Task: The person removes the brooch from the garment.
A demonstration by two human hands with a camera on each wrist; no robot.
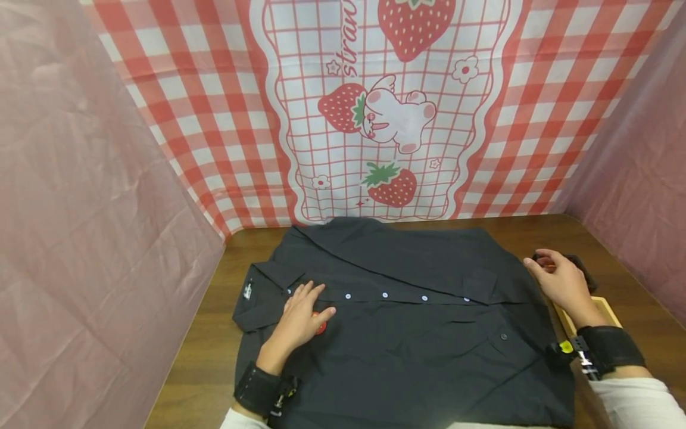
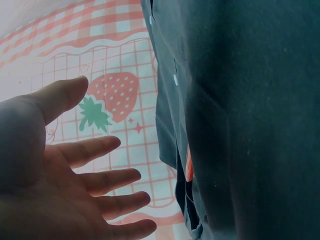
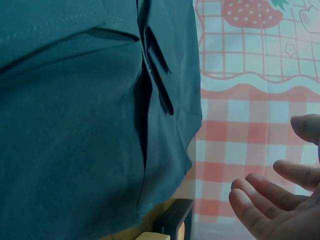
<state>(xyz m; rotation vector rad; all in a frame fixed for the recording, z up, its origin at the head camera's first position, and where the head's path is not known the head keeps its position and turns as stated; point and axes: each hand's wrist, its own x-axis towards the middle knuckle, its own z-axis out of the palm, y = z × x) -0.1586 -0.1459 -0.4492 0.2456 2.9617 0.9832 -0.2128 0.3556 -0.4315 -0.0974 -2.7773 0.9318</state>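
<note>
White sleeve (image 1: 638, 398), shirt (image 1: 396, 363), half-hidden yellow box (image 1: 609, 311)

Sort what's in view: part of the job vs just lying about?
Likely the job:
dark shirt, spread out below the left hand
red disc, by that hand
black box, near the right hand

Likely just there:
yellow box, beside the shirt; role unclear
checked cloth
pink cloth

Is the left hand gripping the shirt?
No, in the left wrist view the left hand is spread open and empty, with a gap between its fingertips and the dark shirt.
</note>
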